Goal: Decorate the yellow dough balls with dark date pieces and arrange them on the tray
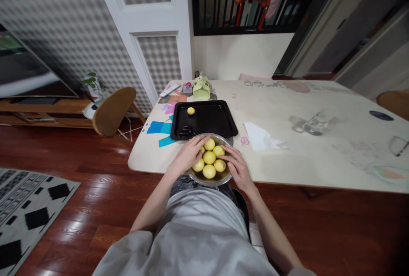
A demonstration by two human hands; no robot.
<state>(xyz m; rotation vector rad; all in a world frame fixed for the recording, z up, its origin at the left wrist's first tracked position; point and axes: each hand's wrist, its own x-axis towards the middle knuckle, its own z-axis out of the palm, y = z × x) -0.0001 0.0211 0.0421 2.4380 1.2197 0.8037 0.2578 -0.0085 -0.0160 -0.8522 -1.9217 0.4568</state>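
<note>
A round metal bowl (207,182) sits at the near edge of the table, close to my body, holding several round yellow fruits (209,157) that look like lemons. My left hand (191,151) reaches over the bowl's left side, its fingers stretched across the upper fruits and partly hiding one. From the right, my right hand (238,166) lies over the rim with fingers apart, the tips at the upper right fruit. Just beyond the bowl is a black tray (207,118). It bears one yellow fruit (191,110) and a glossy dark object (185,130) whose kind I cannot make out.
On the white table (287,169) lie a crumpled white tissue (260,136), a clear glass (316,123) and blue paper pieces (159,127). Behind the tray stand a green box (201,87) and a white remote (170,90). A wooden chair (114,112) is at the left.
</note>
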